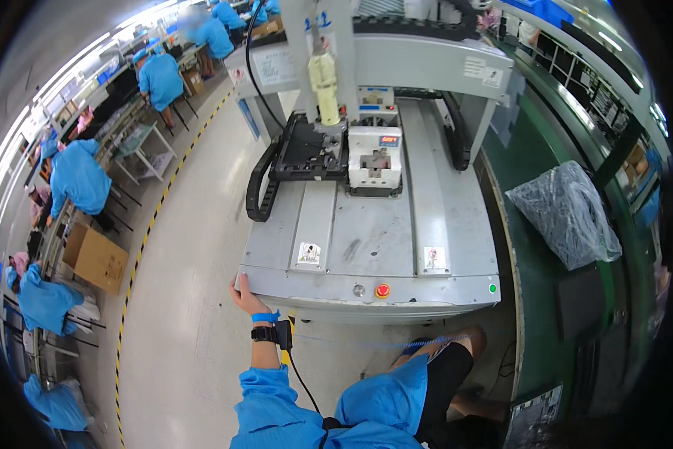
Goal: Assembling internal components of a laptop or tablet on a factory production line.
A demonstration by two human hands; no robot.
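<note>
The person's left hand (250, 298) is at the near left corner of a grey gantry machine (314, 283), its fingers (243, 283) bent against the edge; whether they grip the corner or only rest on it, I cannot tell from this angle. A blue band (265, 317) circles that wrist, with a black strapped device (281, 334) just below it and a dark cord (303, 384) running down from there. The right hand does not show, so the state of its fingers cannot be told. The machine stands directly in front of the person, and along its front ledge sit a silver button (359, 290), a red button (382, 291) and, near the right end, a green one (small, but bright). Farther back on the bed, a white fixture (376, 170) with a lit red display stands just beside a black plate-like fixture (306, 152), and a pale yellow cylindrical tool (324, 86) hangs upright above them. To the right, a clear plastic-wrapped bundle (565, 213) lies on a green surface (527, 153). On the left, yellow-and-black tape (150, 224) crosses the pale floor (190, 299), and beyond it, near a cardboard box (97, 257), co-workers in blue (80, 177) sit in a row.
</note>
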